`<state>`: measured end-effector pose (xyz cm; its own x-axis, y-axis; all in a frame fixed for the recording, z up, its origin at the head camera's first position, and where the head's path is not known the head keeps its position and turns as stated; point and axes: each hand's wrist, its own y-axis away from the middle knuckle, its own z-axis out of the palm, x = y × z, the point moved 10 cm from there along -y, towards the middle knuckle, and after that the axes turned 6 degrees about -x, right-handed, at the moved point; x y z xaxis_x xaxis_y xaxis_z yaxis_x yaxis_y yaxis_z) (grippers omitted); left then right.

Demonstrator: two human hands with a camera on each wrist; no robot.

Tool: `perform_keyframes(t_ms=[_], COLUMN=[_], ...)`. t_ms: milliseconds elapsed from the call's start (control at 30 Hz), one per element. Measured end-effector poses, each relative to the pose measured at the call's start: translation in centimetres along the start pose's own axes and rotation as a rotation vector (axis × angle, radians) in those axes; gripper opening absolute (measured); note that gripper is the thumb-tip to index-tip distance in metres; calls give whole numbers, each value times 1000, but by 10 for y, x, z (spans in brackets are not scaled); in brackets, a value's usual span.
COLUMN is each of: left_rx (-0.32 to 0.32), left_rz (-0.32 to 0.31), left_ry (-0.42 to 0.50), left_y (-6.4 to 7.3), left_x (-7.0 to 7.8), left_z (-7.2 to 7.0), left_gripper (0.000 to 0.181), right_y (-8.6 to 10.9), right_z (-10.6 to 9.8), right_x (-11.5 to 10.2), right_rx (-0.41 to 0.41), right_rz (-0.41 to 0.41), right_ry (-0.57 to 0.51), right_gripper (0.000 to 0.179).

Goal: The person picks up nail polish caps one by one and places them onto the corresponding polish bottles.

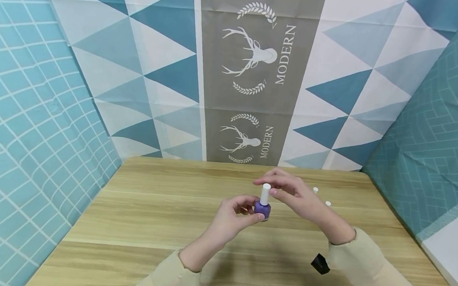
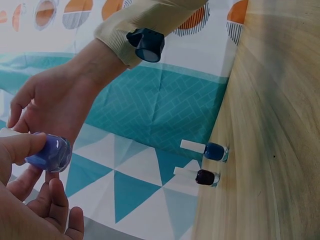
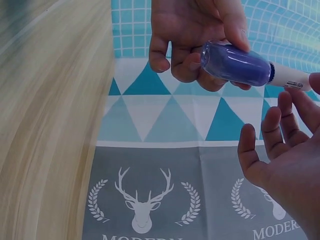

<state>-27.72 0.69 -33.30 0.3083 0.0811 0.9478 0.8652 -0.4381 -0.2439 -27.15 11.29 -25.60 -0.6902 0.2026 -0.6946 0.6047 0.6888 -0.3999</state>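
My left hand (image 1: 233, 214) pinches a nail polish bottle (image 1: 262, 209) by its purple-blue glass body, between thumb and fingers. The bottle is held above the table, its white cap (image 1: 266, 193) pointing up. Around that cap is my right hand (image 1: 291, 194), its fingers spread and loosely bent. The thumb tip is beside the cap, and a finger reaches past its other side. In the right wrist view, the right fingertips (image 3: 285, 100) come very near the cap or touch it; a firm grip does not show.
Two more nail polish bottles stand on the wooden table (image 1: 147, 226) at the right, one dark blue (image 2: 215, 151), one nearly black (image 2: 205, 177), both white-capped. The right forearm partly hides them in the head view. Patterned cloth (image 1: 162, 67) hangs behind the table and along both sides.
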Motion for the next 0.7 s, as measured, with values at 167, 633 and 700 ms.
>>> perform_keyframes(t_ms=[167, 633, 700], left_rx=[-1, 10, 11], left_rz=[-10, -45, -45], left_ry=[1, 7, 9], left_y=[0, 0, 0], left_x=[1, 0, -1], left_z=[0, 0, 0], left_gripper=[26, 28, 28], right_y=[0, 1, 1], right_z=[1, -2, -3], right_x=[0, 6, 7], right_rx=[-9, 34, 43], right_rz=[-11, 14, 12], right_ry=[-36, -44, -31], right_gripper=[27, 22, 22])
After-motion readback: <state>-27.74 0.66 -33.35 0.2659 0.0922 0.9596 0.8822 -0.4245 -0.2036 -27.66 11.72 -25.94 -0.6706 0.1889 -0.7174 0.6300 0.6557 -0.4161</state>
